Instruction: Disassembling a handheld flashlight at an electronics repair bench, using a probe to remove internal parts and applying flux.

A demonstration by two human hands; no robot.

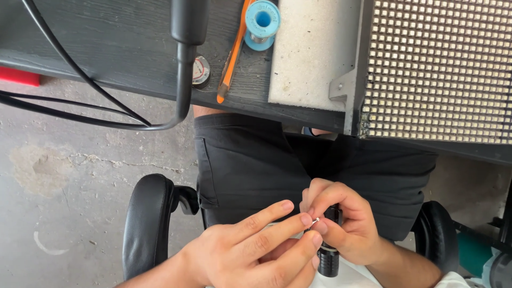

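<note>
Over my lap, my right hand [345, 226] is wrapped around a small black cylindrical tool [329, 258], which stands roughly upright between my hands. My left hand [256, 248] meets it from the left, and its thumb and fingertips pinch a tiny white piece [316, 220] right at the tool's top end. What the white piece is I cannot tell. Much of the tool's body is hidden by my right fingers.
A dark wooden table edge [160, 90] runs across the top. On it lie an orange-handled tool [230, 58], a blue spool [262, 21], a white foam pad [312, 50] and a panel with a grid of small squares [440, 69]. Black cables [80, 114] hang down. Chair armrests [146, 224] flank me.
</note>
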